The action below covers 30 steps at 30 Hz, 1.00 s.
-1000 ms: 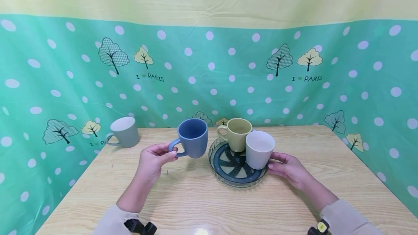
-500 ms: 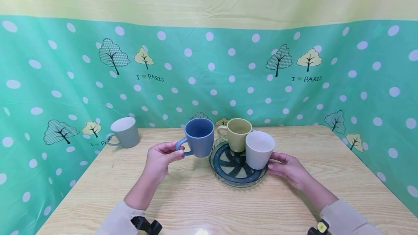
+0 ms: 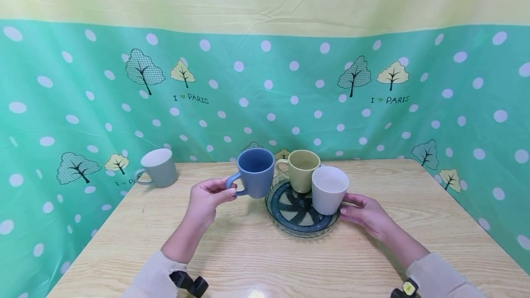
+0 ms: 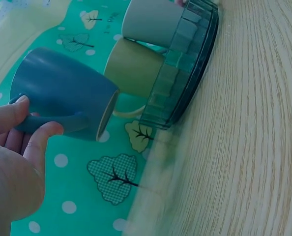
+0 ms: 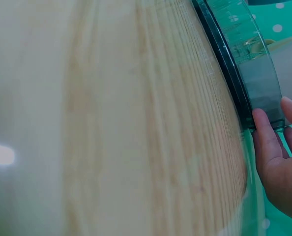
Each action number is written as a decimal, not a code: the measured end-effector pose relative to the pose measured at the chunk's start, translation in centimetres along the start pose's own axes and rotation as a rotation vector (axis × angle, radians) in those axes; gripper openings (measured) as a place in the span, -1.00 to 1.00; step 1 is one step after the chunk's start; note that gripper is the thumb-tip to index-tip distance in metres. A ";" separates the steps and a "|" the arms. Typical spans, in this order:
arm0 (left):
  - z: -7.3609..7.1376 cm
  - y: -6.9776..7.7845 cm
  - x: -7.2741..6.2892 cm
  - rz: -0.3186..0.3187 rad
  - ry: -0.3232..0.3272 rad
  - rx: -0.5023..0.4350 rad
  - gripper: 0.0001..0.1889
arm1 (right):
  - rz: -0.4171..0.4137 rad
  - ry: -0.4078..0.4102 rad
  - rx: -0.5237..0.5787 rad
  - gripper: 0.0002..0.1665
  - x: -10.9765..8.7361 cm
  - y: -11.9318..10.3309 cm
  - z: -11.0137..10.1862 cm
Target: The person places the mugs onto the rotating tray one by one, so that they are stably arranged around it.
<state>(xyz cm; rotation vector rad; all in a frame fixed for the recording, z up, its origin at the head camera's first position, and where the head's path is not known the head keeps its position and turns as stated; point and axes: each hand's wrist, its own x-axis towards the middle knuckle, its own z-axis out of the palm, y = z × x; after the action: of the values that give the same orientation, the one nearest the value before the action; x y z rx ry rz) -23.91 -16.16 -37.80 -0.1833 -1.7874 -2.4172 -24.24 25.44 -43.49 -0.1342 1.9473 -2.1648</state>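
Note:
A blue mug [image 3: 256, 176] hangs raised just left of the round tray, upright, its handle pinched by my left hand [image 3: 209, 201]. In the left wrist view the thumb and fingers close round the handle [image 4: 62, 123] of that mug. The tray [image 3: 300, 231] has a clear ribbed wall and a dark base. On it stand a yellow-green mug [image 3: 301, 174] at the back and a white cup [image 3: 329, 192] at the right. My right hand [image 3: 366, 215] grips the tray's right edge, close beside the white cup. Some of its fingers are partly hidden in the head view.
A grey mug [image 3: 160, 171] stands at the table's back left corner, handle to the left. A green polka-dot cloth [image 3: 265, 82] hangs right behind the wooden table [image 3: 265, 261].
My left hand has carried the blue mug to the right, closer to the tray and the yellow-green mug. The right hand, the tray and the other cups have stayed in place.

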 end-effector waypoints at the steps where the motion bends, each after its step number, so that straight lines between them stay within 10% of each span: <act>1: 0.1 0.0 0.0 -0.001 -0.002 -0.001 -0.63 | 0.001 0.000 0.001 -0.19 0.0 0.0 0.0; 30: 2.7 -1.6 0.8 -0.063 0.015 0.023 -0.68 | 0.003 0.003 0.004 -0.19 0.1 0.1 -0.2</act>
<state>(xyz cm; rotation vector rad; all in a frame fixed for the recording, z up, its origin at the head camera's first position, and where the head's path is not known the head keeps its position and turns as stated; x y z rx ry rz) -24.93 -13.14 -38.35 -0.1076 -1.8406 -2.4327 -24.33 25.62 -43.57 -0.1277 1.9429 -2.1684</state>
